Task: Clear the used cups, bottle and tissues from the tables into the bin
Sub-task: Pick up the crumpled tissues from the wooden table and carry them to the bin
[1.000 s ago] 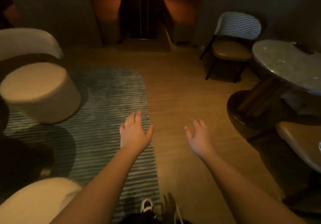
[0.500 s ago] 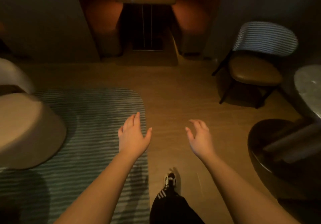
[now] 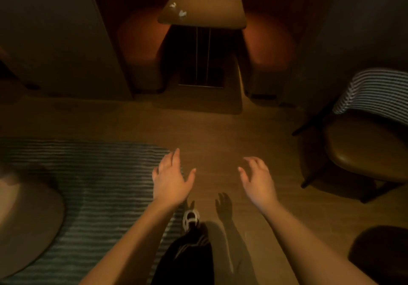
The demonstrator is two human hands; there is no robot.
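A: In the head view, where were the tissues?

B: Two small white crumpled tissues [image 3: 178, 9] lay on the left part of a brown table [image 3: 209, 4] at the far end, between two orange seats [image 3: 141, 39]. They were too small and blurred to tell a long axis or which way they pointed.

A: And the hands?

B: The left hand [image 3: 171, 179] was spread, fingers loosely apart, palm down, holding nothing. The right hand [image 3: 258, 181] was also released, fingers a little curled, touching nothing. Both hung over the wooden floor [image 3: 220, 130], well apart from the table.

A: Any container?

B: I could not see any bin. A striped rug [image 3: 99, 174] was at the left, a chair [image 3: 364, 147] at the right.
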